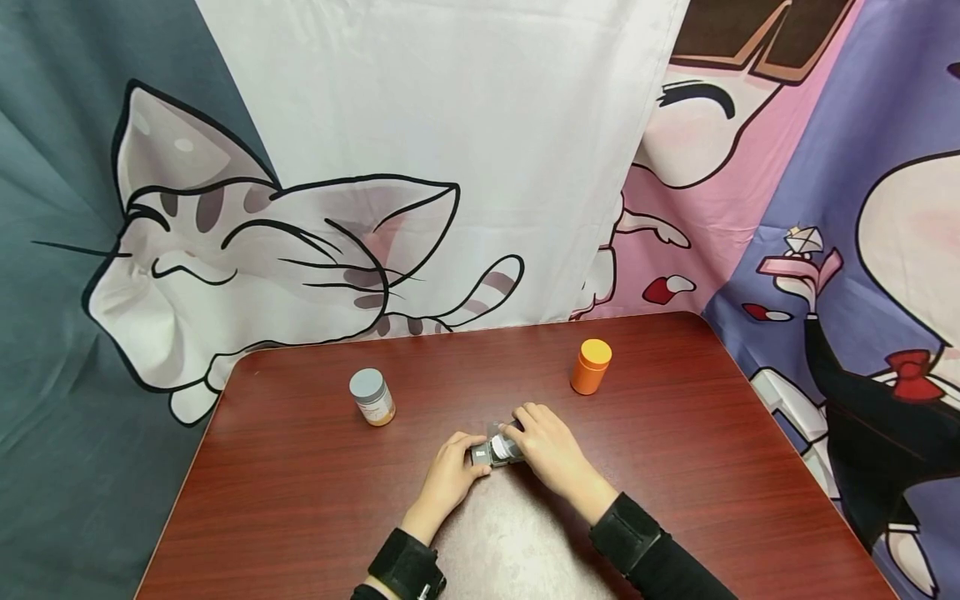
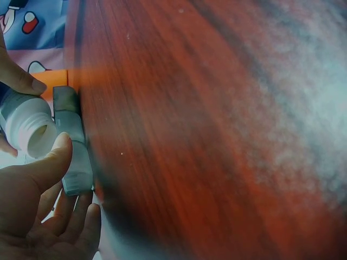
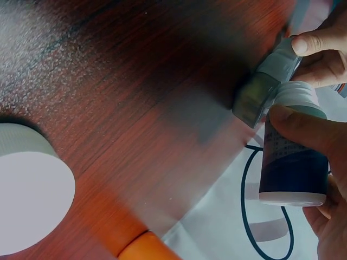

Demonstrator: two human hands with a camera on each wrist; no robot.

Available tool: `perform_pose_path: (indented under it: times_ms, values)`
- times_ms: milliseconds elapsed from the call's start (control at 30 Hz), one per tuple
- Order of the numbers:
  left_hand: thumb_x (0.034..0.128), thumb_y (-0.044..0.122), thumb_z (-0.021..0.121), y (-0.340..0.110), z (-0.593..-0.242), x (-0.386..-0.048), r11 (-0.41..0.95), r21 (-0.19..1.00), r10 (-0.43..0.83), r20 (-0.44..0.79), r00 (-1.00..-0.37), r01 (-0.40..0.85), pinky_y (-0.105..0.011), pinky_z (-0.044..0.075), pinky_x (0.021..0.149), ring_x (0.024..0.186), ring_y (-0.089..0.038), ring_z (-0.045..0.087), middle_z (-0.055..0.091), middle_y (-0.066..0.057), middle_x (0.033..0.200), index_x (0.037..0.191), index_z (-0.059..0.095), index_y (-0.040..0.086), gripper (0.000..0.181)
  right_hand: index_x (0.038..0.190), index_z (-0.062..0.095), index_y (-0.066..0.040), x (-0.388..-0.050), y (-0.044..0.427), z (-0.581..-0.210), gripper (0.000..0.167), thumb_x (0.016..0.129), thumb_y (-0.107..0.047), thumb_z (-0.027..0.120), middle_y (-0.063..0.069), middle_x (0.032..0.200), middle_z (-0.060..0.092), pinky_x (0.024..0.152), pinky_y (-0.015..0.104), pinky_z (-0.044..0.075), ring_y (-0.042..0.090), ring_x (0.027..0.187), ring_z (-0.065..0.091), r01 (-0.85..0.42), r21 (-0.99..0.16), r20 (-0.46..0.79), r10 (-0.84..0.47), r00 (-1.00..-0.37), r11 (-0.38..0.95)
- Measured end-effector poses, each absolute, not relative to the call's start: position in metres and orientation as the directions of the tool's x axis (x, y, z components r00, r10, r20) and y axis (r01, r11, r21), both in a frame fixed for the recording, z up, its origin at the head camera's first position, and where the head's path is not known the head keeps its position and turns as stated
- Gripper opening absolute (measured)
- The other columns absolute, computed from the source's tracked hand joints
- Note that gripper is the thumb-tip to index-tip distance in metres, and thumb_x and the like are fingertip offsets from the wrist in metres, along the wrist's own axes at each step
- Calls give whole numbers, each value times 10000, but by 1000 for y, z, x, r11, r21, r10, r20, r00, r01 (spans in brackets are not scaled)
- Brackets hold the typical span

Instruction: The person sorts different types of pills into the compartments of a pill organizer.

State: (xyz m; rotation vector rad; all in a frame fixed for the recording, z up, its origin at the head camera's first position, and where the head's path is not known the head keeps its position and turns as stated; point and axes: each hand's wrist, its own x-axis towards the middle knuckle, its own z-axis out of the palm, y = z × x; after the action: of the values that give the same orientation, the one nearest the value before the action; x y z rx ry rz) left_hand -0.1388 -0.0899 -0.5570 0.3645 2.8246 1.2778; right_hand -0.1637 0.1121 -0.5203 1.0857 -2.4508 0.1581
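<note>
My left hand [image 1: 448, 475] holds a small grey, see-through pill organizer [image 2: 73, 151] with a row of compartments, thumb on one side and fingers on the other. In my right hand [image 1: 553, 446] is a white pill bottle [image 3: 295, 146] with a dark blue lower label. The bottle is uncapped and tilted, its open mouth [image 2: 42, 138] beside the organizer and facing the left thumb. Whether anything is coming out of the mouth, I cannot tell. A white ribbed cap [image 3: 35, 200] looms large at the left edge of the right wrist view; what supports it is not shown.
An orange bottle with a yellow-orange lid [image 1: 591, 367] stands at the back right of the brown table [image 1: 300, 517]. A clear jar with a grey lid [image 1: 372, 397] stands at the back left. Printed cartoon cloth [image 1: 450, 108] hangs behind the table.
</note>
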Motion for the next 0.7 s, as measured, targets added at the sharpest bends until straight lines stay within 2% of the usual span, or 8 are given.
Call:
perform_pose_path:
  times_ms: [700]
  values:
    - [791, 105, 817, -90, -557, -138, 636, 744, 222, 77, -972, 204, -448, 505, 877, 1036, -270, 616, 633, -76, 1107, 1204, 674, 7, 448, 1084, 737, -121, -162, 111, -520, 285, 810, -44, 724, 72, 981, 601, 898, 367, 458, 238, 947, 543, -721, 96, 449, -677, -584, 686]
